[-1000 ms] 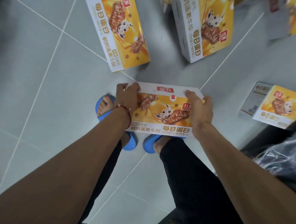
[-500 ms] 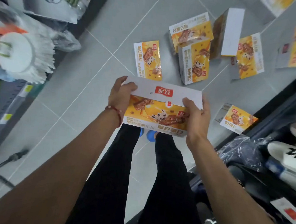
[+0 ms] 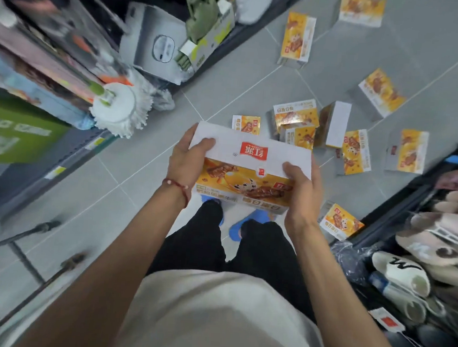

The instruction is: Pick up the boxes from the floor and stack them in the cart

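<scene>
I hold a yellow and white snack box (image 3: pixel 250 169) in front of my waist, well above the floor. My left hand (image 3: pixel 187 159) grips its left end, thumb on the white top. My right hand (image 3: pixel 301 189) grips its right end. Several more of the same boxes lie scattered on the grey tiled floor ahead, among them a cluster (image 3: pixel 304 124), one near my right foot (image 3: pixel 341 221) and one standing far off (image 3: pixel 297 38). The metal frame of a cart (image 3: pixel 27 256) shows at the lower left, blurred.
A shelf with a white mop head (image 3: pixel 118 108) and packaged goods (image 3: pixel 155 46) runs along the left. A dark bin of slippers (image 3: pixel 434 242) stands at the right. My feet in blue sandals (image 3: pixel 248 223) are on the floor below the box.
I have lifted the box from near my feet up to waist height, both hands still on its ends. The view has risen and swung left, bringing the shelf and cart frame in.
</scene>
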A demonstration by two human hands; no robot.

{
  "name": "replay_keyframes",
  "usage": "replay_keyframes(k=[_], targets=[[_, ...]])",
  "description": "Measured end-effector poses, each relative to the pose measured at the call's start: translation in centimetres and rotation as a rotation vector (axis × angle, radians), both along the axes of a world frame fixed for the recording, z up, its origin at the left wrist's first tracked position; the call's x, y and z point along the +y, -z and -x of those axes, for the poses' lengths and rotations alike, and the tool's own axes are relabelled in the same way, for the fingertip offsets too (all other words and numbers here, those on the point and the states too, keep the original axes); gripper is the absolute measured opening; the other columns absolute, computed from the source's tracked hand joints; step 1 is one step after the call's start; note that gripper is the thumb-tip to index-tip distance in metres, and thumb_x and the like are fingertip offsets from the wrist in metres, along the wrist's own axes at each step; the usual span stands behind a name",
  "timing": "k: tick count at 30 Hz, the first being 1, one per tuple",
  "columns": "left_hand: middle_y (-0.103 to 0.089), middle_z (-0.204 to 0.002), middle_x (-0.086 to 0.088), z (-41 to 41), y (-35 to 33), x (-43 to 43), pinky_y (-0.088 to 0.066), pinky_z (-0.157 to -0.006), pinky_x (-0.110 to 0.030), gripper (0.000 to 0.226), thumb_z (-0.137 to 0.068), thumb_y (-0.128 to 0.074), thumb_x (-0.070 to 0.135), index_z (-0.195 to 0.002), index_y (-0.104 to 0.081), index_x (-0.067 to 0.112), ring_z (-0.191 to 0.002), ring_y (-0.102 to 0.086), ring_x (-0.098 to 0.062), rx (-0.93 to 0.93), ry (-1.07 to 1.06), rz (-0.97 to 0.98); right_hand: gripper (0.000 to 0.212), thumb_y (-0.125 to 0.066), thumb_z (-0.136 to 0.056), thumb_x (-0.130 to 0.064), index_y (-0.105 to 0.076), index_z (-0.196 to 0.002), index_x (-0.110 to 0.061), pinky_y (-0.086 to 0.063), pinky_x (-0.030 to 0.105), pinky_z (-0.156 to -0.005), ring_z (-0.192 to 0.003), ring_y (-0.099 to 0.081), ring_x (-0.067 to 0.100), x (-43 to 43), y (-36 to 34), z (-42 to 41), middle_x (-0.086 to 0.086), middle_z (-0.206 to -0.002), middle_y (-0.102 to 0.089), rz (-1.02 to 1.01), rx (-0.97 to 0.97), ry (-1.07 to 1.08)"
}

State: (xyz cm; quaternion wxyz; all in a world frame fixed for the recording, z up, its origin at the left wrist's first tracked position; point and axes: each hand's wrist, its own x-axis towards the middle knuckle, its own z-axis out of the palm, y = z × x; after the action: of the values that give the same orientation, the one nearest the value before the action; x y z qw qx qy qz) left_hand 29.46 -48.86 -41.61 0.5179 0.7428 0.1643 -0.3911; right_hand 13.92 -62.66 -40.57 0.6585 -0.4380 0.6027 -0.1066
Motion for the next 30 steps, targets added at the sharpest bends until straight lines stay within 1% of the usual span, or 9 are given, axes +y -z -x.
replay_keyframes(k=[3,8,10,13,16,19,24,26,30], targets=[[-0.074,-0.118,0.005,0.2,-2.9,1.6,-0.053,-0.101,-0.044,0.044,-0.079,-0.069,0.038,-0.122,-0.059,0.046,-0.107,-0.07,-0.018,-0.031,-0.064,0.007,0.061,-0.068,-0.087,-0.026,-0.054,-0.146,-0.033,-0.06,0.039,-0.089,-0.113,-0.072,0.026,1.3,-2.2,-0.7,0.004,-0.131,-0.071,0.013,-0.047,-0.042],[-0.074,-0.117,0.005,2.2,-6.0,4.0,-0.055,-0.099,-0.044,0.05,-0.079,-0.068,0.037,-0.128,-0.063,0.04,-0.105,-0.071,-0.018,-0.116,-0.233,0.024,0.054,-0.064,-0.099,-0.019,-0.052,-0.149,-0.036,-0.065,0.038,-0.082,-0.103,-0.077,0.022,2.1,-4.3,-1.4,-0.002,-0.124,-0.075,0.007,-0.116,-0.118],[-0.073,-0.117,0.004,3.2,-6.8,4.9,-0.055,-0.098,-0.043,0.035,-0.086,-0.067,0.031,-0.12,-0.065,0.04,-0.105,-0.07,-0.018,-0.145,-0.299,0.017,0.049,-0.064,-0.098,-0.016,-0.059,-0.14,-0.04,-0.063,0.043,-0.087,-0.101,-0.077,0.02,2.2,-4.9,-1.7,-0.005,-0.12,-0.077,0.011,-0.125,-0.177],[-0.074,-0.115,0.004,5.7,-7.9,7.0,-0.056,-0.092,-0.038,0.035,-0.092,-0.063,0.024,-0.125,-0.065,0.036,-0.104,-0.07,-0.017,-0.194,-0.431,0.01,0.039,-0.064,-0.097,-0.012,-0.066,-0.115,-0.047,-0.063,0.035,-0.08,-0.096,-0.077,0.014,2.9,-5.7,-1.8,-0.017,-0.106,-0.078,-0.003,-0.153,-0.32],[-0.073,-0.119,0.002,8.7,-9.3,9.6,-0.054,-0.083,-0.029,0.04,-0.092,-0.063,0.02,-0.13,-0.064,0.031,-0.104,-0.069,-0.016,-0.223,-0.582,-0.004,0.043,-0.064,-0.097,-0.009,-0.061,-0.126,-0.041,-0.059,0.022,-0.07,-0.085,-0.075,0.001,4.1,-6.6,-2.2,-0.031,-0.091,-0.075,-0.027,-0.183,-0.453],[-0.074,-0.114,0.005,11.4,-10.1,12.8,-0.056,-0.089,-0.034,0.038,-0.091,-0.065,0.019,-0.128,-0.065,0.029,-0.104,-0.069,-0.017,-0.234,-0.743,-0.012,0.052,-0.067,-0.093,-0.017,-0.06,-0.142,-0.033,-0.061,0.032,-0.081,-0.103,-0.075,0.015,7.0,-7.6,-2.4,-0.01,-0.122,-0.075,-0.024,-0.196,-0.629],[-0.074,-0.112,0.006,15.9,-11.3,18.8,-0.052,-0.069,-0.018,0.04,-0.094,-0.062,0.015,-0.132,-0.064,0.028,-0.091,-0.069,-0.01,-0.268,-0.962,-0.005,0.063,-0.071,-0.084,-0.026,-0.059,-0.145,-0.033,-0.057,0.045,-0.099,-0.116,-0.071,0.025,13.6,-8.8,-2.2,-0.002,-0.131,-0.073,-0.008,-0.224,-0.844],[-0.074,-0.112,0.006,18.0,-11.6,21.5,-0.051,-0.069,-0.019,0.038,-0.094,-0.061,0.015,-0.13,-0.064,0.028,-0.091,-0.069,-0.01,-0.28,-1.042,-0.006,0.062,-0.071,-0.087,-0.024,-0.057,-0.146,-0.035,-0.059,0.041,-0.093,-0.112,-0.073,0.022,16.6,-9.0,-1.8,-0.003,-0.131,-0.073,-0.014,-0.238,-0.917],[-0.074,-0.112,0.007,22.3,-11.9,27.6,-0.054,-0.084,-0.03,0.033,-0.093,-0.062,0.02,-0.12,-0.065,0.039,-0.1,-0.069,-0.015,-0.27,-1.202,-0.02,0.051,-0.067,-0.093,-0.021,-0.06,-0.142,-0.034,-0.056,0.03,-0.074,-0.096,-0.074,0.016,23.6,-9.2,-0.3,0.0,-0.123,-0.076,0.008,-0.269,-1.089]])
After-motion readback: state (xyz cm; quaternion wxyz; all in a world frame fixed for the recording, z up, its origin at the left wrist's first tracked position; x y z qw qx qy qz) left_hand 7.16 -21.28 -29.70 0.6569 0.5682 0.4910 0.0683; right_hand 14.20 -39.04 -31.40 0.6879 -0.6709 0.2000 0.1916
